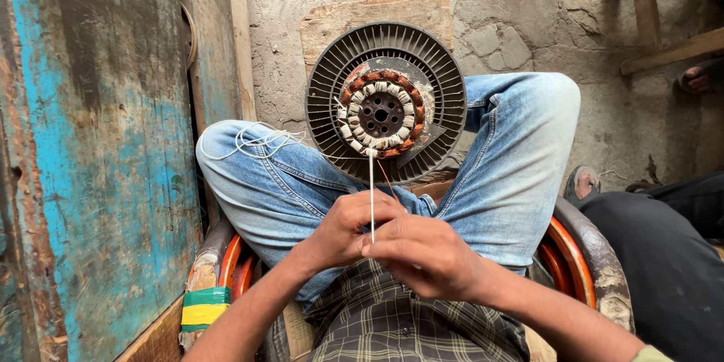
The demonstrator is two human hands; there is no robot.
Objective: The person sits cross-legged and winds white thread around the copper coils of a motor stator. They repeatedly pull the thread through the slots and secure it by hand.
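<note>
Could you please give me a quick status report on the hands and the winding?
Both hands together, pinching white cord taut. Cord runs up to stator winding in finned round housing. Nothing in the way.

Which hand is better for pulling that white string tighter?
Probably the right hand. Its fingers pinch the taut white string that runs up to the coil ring on the round fan motor. The left hand sits just beside the string and looks more like a steadying hand.

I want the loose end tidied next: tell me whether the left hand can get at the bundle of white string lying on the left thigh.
Probably yes. The bundle of white string lies bare on the jeans, with nothing between it and the left hand. But that hand and the right hand are together pinching the taut white strand from the winding, so it would have to let go first.
</note>
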